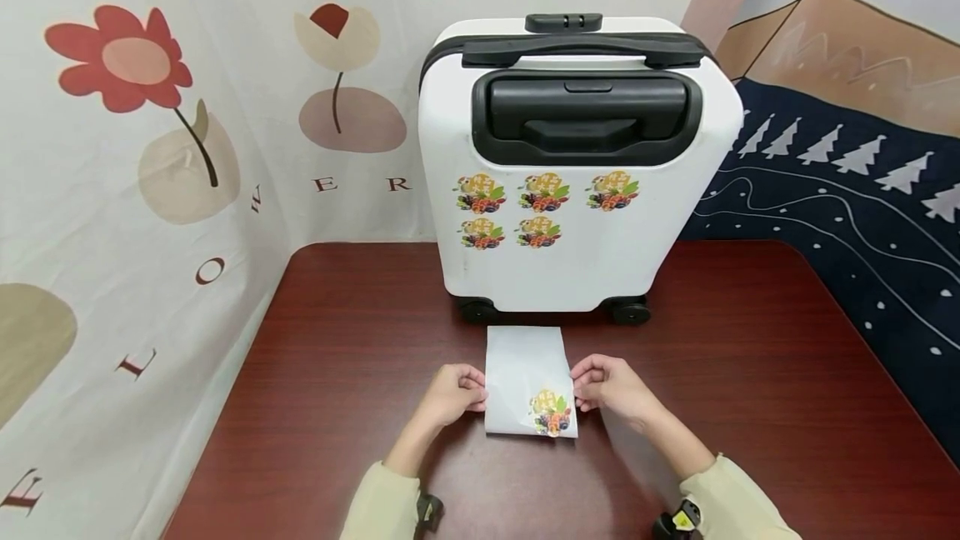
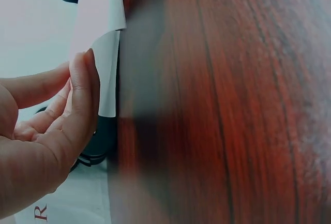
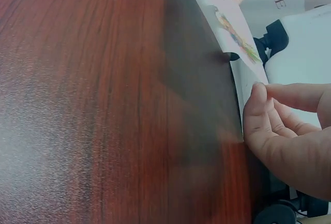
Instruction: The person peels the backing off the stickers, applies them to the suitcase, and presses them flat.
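Observation:
A white backing sheet (image 1: 521, 365) is held between both hands over the table, its near part bent up. One fruit-printed sticker (image 1: 551, 413) is on its lower right corner. My left hand (image 1: 455, 394) pinches the sheet's left edge between thumb and fingers; the left wrist view shows the paper (image 2: 106, 74) curving away from those fingertips. At the opposite edge, my right hand (image 1: 609, 388) pinches the sheet near the sticker. Behind it stands a white suitcase (image 1: 600, 265), upright, with several matching stickers (image 1: 545, 192) in two rows below its black handle recess.
The suitcase's black wheels (image 1: 630, 312) rest on the dark red wooden table (image 1: 337, 340). Printed cloth with flowers and letters (image 1: 202, 190) hangs at the left and back. Dark blue cloth with white trees (image 1: 840, 190) borders the right side.

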Motion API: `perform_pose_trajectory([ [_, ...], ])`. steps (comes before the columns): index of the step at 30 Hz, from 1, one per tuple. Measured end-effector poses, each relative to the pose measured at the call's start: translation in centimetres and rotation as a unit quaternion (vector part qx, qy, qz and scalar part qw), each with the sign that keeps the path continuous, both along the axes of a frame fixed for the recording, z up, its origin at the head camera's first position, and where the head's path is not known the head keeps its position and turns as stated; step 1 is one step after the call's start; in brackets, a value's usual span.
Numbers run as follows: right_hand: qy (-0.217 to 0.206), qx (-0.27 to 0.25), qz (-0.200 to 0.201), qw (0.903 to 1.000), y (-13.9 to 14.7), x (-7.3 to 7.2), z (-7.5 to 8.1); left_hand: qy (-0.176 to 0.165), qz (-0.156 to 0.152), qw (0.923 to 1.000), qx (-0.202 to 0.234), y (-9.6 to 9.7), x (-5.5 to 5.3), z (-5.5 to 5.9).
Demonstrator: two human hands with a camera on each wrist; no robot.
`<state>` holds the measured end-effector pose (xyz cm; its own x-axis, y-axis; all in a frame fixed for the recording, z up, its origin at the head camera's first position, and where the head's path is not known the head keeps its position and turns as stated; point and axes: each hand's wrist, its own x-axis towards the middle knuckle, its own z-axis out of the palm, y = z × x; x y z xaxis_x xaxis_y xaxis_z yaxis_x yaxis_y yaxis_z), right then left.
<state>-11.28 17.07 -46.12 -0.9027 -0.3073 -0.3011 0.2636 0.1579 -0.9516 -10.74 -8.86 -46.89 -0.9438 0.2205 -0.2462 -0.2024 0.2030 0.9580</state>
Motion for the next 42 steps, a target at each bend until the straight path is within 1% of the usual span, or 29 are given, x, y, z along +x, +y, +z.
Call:
perform_pose_trajectory([
  [4,0.0,-0.026,-0.005,0.9997,0.1,-0.1,0.2,0.007,0.0,1.0,0.003,0.0,-0.1,0.1],
  [7,0.0,-0.036,-0.009,0.9993,0.1,-0.2,0.3,0.012,0.001,0.9999,0.005,0.0,-0.1,0.2],
  [11,0.003,-0.034,-0.008,0.9994,0.2,-0.3,0.4,0.014,0.002,0.9999,0.009,0.0,0.0,0.6],
  [17,0.032,-0.032,0.005,0.999,0.4,-0.6,0.8,0.014,0.006,0.9997,0.017,0.0,0.1,1.3],
  [22,0.04,-0.044,0.002,0.9982,0.3,-0.8,1.6,0.033,0.016,0.9989,0.028,0.0,0.0,1.5],
  [26,0.039,-0.049,0.002,0.998,0.3,-1.0,1.8,0.043,0.024,0.9979,0.043,0.0,-0.1,1.7],
  [27,0.039,-0.051,0.002,0.9979,0.3,-1.0,1.8,0.042,0.023,0.9979,0.044,0.0,0.0,1.9],
  [30,0.042,-0.053,0.002,0.9977,0.4,-1.2,1.8,0.042,0.017,0.9978,0.049,0.1,0.3,3.2],
  [32,0.044,-0.054,0.001,0.9975,0.4,-1.2,1.9,0.042,0.014,0.9977,0.051,0.1,0.4,3.6],
  [34,0.049,-0.046,0.001,0.9977,0.4,-1.2,2.1,0.045,0.015,0.9975,0.054,0.1,0.3,3.4],
  [38,0.06,-0.015,0.0,0.9981,0.4,-1.3,2.5,0.048,0.018,0.9967,0.062,0.1,-0.2,1.9],
  [42,0.072,0.023,0.006,0.9971,0.7,-1.4,3.0,0.05,0.021,0.9963,0.067,0.0,-0.2,1.8],
])
